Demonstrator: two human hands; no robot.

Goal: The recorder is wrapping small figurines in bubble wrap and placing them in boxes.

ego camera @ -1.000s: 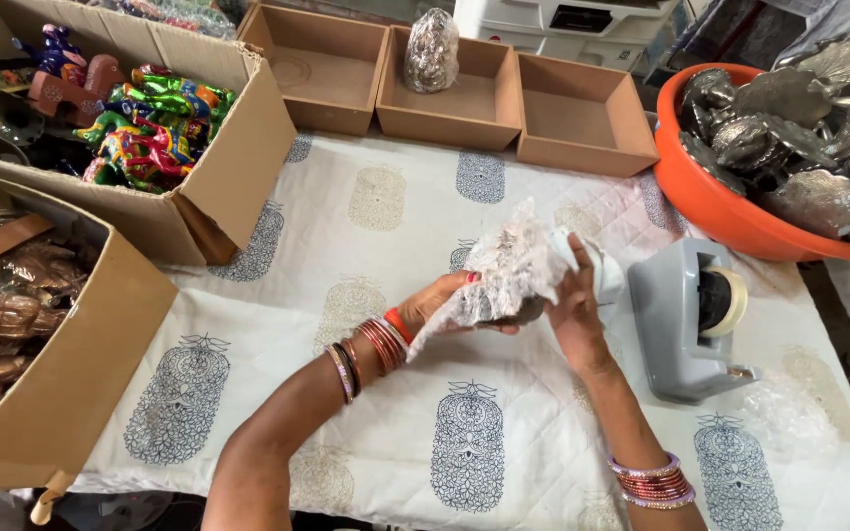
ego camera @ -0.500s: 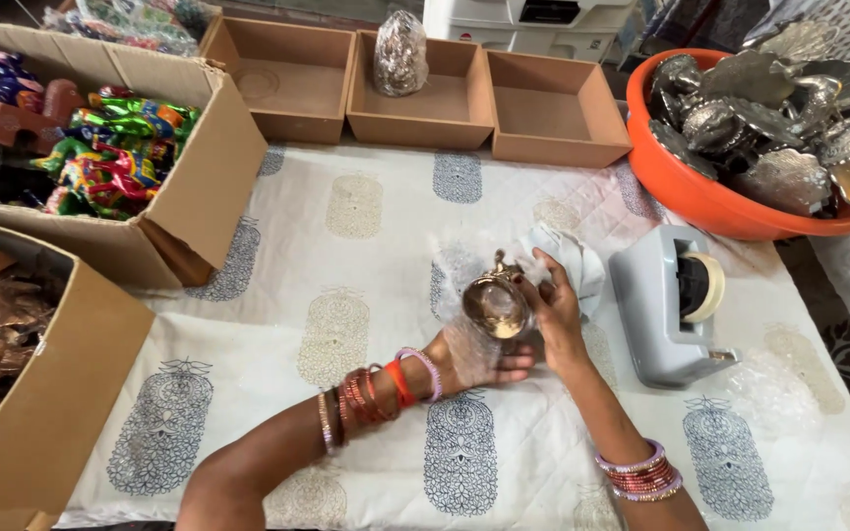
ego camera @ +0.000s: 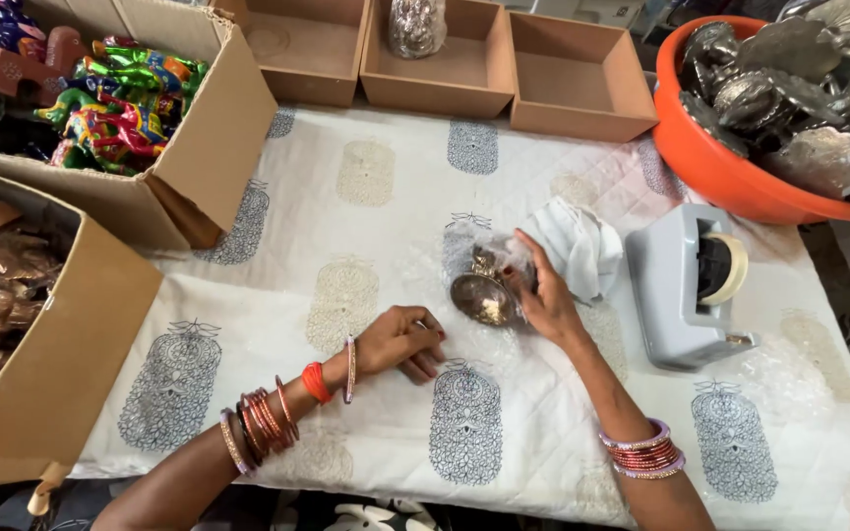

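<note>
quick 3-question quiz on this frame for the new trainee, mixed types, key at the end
1. True or false: the right hand rests on the small brass piece on the printed cloth.
2. What stands just right of that hand?
A. a grey tape dispenser
B. a pair of scissors
C. a glass jar
3. Fill in: the left hand lies on the cloth, holding ____.

Key
1. True. Its fingers touch the piece, which sits on clear bubble wrap.
2. A. The dispenser stands between the hand and the orange tub of metal pieces.
3. Nothing. It is loosely curled, apart from the brass piece.
</note>
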